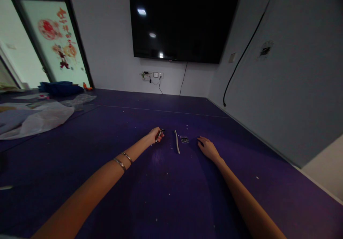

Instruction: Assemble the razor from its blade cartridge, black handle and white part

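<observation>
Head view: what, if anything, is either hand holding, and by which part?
The left hand grips a dark-and-pale object, too small to identify, seemingly around its middle; a dark end sticks out. The right hand shows nothing held.

This looks like a room in a home, judging by the big television [184,23] mounted on a plain wall [104,35], the sockets [155,75] beneath it and the red festive decorations [48,29] on a pale door [48,48].
</observation>
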Demonstrator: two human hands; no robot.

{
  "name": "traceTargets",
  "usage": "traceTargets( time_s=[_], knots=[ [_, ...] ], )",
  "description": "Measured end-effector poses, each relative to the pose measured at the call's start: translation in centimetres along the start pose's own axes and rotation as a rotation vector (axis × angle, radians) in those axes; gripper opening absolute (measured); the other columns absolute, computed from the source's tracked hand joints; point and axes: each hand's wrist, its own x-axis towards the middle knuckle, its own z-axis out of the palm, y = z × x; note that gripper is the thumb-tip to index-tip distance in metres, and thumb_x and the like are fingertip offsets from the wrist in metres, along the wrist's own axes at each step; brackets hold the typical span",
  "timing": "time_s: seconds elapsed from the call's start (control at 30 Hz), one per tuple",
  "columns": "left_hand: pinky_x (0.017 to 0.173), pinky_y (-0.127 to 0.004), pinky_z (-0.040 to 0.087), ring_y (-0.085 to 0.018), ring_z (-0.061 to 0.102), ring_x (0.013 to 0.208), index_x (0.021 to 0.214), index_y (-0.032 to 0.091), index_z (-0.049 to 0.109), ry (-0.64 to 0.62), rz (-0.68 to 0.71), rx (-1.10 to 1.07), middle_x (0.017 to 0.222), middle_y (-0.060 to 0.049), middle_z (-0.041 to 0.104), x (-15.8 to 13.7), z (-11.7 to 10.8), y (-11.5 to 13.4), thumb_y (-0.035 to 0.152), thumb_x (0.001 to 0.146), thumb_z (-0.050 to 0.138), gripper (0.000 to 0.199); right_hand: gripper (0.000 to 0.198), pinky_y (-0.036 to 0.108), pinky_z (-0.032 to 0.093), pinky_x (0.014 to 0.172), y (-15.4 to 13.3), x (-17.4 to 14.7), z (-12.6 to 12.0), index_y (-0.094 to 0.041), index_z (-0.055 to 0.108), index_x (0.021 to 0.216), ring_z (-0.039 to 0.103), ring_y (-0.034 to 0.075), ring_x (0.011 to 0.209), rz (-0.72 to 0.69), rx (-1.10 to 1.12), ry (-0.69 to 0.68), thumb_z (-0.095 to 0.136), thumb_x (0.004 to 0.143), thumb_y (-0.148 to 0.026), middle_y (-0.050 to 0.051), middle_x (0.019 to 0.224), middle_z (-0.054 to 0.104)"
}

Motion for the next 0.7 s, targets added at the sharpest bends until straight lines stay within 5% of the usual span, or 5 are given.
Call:
traceTargets(
  time_s=[0.33,0.7],
  knots=[
    [0.031,-0.012,0.017,-0.002,0.023,0.028,0.064,0.015,0.040,0.122,-0.039,0.118,0.041,0.007,0.032,-0.5,0.4,-0.1,0.025,0.088,0.030,0.028,0.041,0.035,0.033,0.100,-0.1,0.0,0.0,-0.013,0.056,0.119,0.044,0.021,0.120,-0.003,-0.009,-0.002,0.038,0.085,-0.028,0.012,0.127,0.051],
    [0.033,-0.013,0.019,-0.002,0.024,0.029,0.059,0.018,0.032,0.100,0.024,0.196,0.040,0.008,0.029,-0.8,-0.3,-0.2,0.029,0.089,0.030,0.033,0.041,0.036,0.033,0.099,-0.2,0.0,-0.2,-0.014,0.057,0.118,0.044,0.022,0.119,0.001,0.007,0.003,0.039,0.084,-0.029,0.012,0.128,0.051]
  ],
)
